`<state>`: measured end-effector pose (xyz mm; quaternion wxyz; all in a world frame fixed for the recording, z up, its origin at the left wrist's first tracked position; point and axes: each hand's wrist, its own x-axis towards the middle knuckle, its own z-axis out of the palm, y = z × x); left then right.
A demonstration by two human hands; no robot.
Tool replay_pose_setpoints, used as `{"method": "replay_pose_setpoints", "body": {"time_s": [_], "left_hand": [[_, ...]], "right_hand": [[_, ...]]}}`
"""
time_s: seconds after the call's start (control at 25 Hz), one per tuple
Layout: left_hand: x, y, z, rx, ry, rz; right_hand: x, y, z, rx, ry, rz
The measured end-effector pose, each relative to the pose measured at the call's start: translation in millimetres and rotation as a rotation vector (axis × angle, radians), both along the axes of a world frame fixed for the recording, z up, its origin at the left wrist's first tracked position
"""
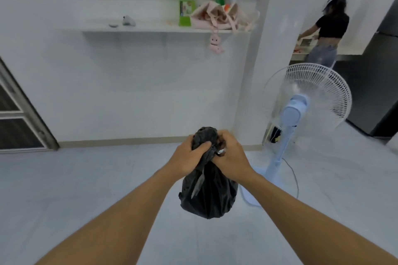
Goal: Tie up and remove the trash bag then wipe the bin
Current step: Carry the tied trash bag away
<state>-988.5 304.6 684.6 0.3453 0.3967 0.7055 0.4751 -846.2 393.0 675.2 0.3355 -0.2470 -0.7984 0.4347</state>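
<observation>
White walls (129, 84), shelf (150, 27), standing fan (310, 101)

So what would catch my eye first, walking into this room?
The black trash bag at centre, its gathered neck gripped by the left hand and right hand. Right of it stands a pale blue fan; a cluttered shelf runs along the wall behind.

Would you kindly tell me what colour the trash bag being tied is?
Black; the trash bag shows clearly in the head view, its neck gripped by both hands.
</observation>
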Motion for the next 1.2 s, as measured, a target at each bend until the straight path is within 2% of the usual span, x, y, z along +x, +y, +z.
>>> {"method": "replay_pose_setpoints", "body": {"time_s": [0.24,0.52,0.92,1.2], "left_hand": [[-85.9,84.2,-27.4,-0.043,-0.022,0.104],[-179.7,182.6,-84.8,-0.097,-0.051,0.129],[-329.3,338.7,-257.1,-0.248,-0.181,0.091],[-417.5,430.4,-410.0,-0.321,-0.211,0.103]], "right_hand": [[-96.5,101.1,-30.3,-0.032,-0.035,0.117],[-195.7,201.2,-96.8,-0.112,-0.099,0.102],[-340.9,333.9,-272.4,-0.177,-0.232,-0.024],[-432.1,419.5,-420.9,-0.228,-0.283,-0.022]]}}
